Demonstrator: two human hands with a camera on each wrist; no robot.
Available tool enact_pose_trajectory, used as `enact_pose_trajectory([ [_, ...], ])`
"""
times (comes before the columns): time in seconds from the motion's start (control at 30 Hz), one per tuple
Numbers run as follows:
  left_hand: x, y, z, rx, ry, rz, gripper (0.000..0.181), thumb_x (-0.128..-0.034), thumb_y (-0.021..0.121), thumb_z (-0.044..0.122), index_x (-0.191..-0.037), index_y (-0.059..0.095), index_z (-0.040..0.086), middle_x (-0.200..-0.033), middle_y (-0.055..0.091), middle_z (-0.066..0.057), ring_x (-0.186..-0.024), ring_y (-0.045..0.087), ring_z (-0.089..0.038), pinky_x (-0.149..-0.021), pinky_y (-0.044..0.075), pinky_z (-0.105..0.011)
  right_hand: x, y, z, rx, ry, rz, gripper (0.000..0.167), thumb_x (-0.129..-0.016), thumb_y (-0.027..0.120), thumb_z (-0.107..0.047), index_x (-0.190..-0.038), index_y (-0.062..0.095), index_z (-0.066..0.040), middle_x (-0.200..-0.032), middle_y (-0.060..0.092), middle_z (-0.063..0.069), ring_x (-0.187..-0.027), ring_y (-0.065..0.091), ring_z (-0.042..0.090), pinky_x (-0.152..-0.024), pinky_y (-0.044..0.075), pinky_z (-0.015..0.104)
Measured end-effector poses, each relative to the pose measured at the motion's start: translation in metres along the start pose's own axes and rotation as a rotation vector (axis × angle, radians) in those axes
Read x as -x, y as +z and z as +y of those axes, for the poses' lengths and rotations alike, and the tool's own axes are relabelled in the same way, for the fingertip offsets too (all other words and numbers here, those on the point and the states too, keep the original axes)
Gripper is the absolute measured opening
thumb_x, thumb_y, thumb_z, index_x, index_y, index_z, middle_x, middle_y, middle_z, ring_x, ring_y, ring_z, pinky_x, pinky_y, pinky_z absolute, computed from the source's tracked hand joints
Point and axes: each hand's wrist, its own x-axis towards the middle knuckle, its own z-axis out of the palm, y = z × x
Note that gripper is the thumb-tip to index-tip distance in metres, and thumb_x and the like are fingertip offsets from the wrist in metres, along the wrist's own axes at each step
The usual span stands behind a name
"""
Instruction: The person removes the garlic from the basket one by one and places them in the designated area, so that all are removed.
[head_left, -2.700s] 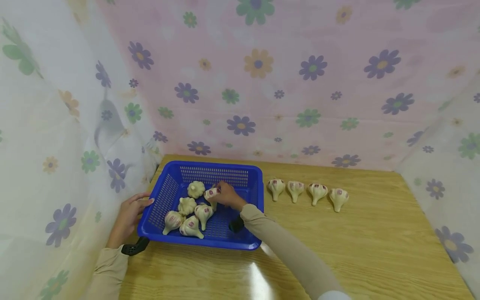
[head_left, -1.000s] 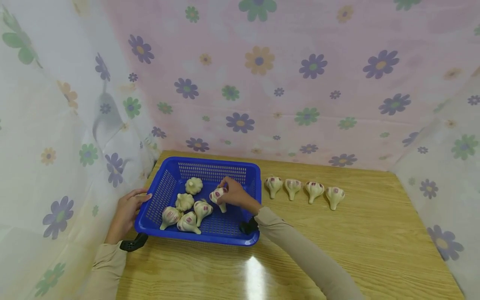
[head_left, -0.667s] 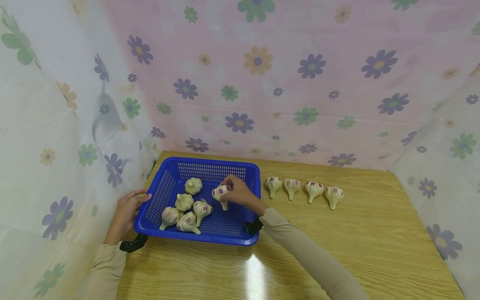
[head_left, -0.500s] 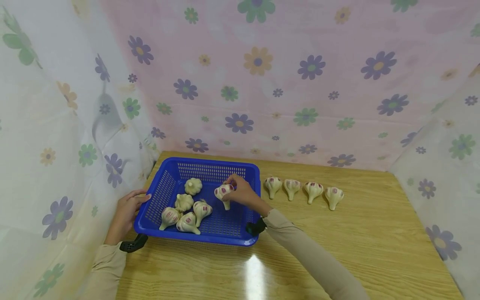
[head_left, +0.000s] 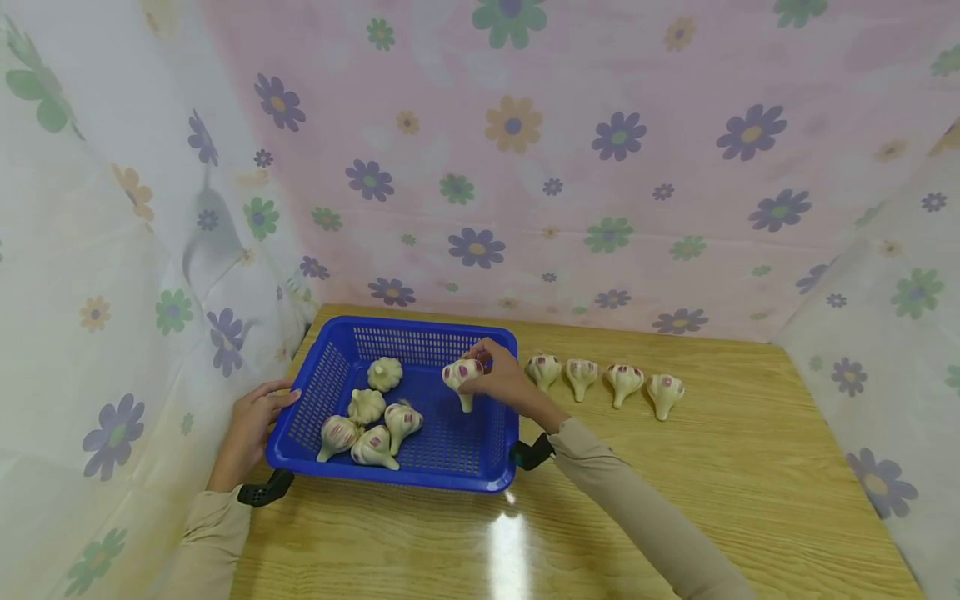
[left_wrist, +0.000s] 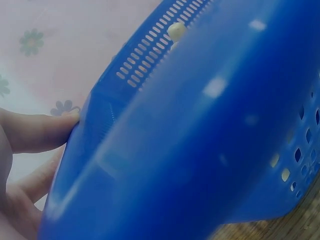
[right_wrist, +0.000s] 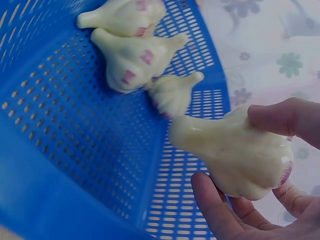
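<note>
- The right hand (head_left: pixel 510 383) pinches one garlic bulb (head_left: pixel 462 379) between thumb and curled fingers, the gap spread just to the bulb's width.
- That bulb is over the right part of the blue basket (head_left: pixel 468 482), its stem pointing down and toward the near side.
- The left hand (head_left: pixel 251 429) holds the basket's left rim, its fingers nearly closed on it; one tip lies on the edge and another finger passes out of sight behind it.
- Five loose bulbs (head_left: pixel 375 447) lie in the left half of the basket: four close together on the near side, one a little apart on the far side. Three show purple patches; the two farther ones look plain white.
- Right of the basket, a row of four bulbs (head_left: pixel 625 383) lies on the wooden table (head_left: pixel 675 500), stems toward the near side.
- Beige sleeves (head_left: pixel 637 508) cover both forearms, with a black mount (head_left: pixel 266 489) at each wrist.
- Flowered cloth (head_left: pixel 555 150) hangs along the far, left and right sides.
</note>
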Motion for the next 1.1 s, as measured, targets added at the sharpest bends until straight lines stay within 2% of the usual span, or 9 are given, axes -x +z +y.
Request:
enact_pose_trajectory([
  [0.23, 0.0, 0.001, 0.0, 0.006, -0.01, 0.009, 0.053, -0.0921, 0.062, 0.023, -0.136, 0.04, 0.004, -0.087, 0.066, 0.006, -0.078, 0.066, -0.012, -0.067, 0.055, -0.033, 0.012, -0.014, -0.014, -0.025, -0.021, -0.01, 0.045, -0.074, 0.079, -0.009, -0.11, 0.052, -0.008, -0.113, 0.054, 0.013, -0.085, 0.059, 0.026, -0.07, 0.052, 0.036],
  [0.5, 0.001, 0.001, -0.001, 0.0, -0.006, 0.003, 0.053, -0.0929, 0.061, 0.023, -0.137, 0.038, 0.003, -0.087, 0.066, 0.007, -0.08, 0.066, -0.013, -0.068, 0.055, -0.033, 0.027, -0.029, -0.02, -0.048, -0.016, -0.027, 0.044, -0.076, 0.077, -0.005, -0.111, 0.049, -0.006, -0.12, 0.052, 0.013, -0.088, 0.059, 0.027, -0.078, 0.05, 0.05],
  [0.7, 0.002, 0.001, -0.002, 0.007, 0.004, -0.006, 0.049, -0.0935, 0.06, 0.023, -0.135, 0.04, 0.004, -0.087, 0.066, 0.007, -0.08, 0.066, -0.014, -0.069, 0.055, -0.034, 0.04, -0.039, -0.013, -0.03, -0.017, -0.012, 0.044, -0.076, 0.077, -0.007, -0.112, 0.051, -0.006, -0.119, 0.053, 0.011, -0.086, 0.058, 0.028, -0.074, 0.05, 0.042],
  [1.1, 0.002, 0.001, 0.0, 0.043, 0.004, 0.009, 0.045, -0.0911, 0.064, 0.022, -0.129, 0.045, 0.007, -0.085, 0.067, 0.007, -0.078, 0.067, -0.013, -0.067, 0.055, -0.033, 0.063, -0.066, 0.002, -0.028, 0.022, -0.007, 0.048, -0.079, 0.077, -0.011, -0.117, 0.049, -0.005, -0.116, 0.052, 0.012, -0.089, 0.056, 0.027, -0.072, 0.049, 0.035],
])
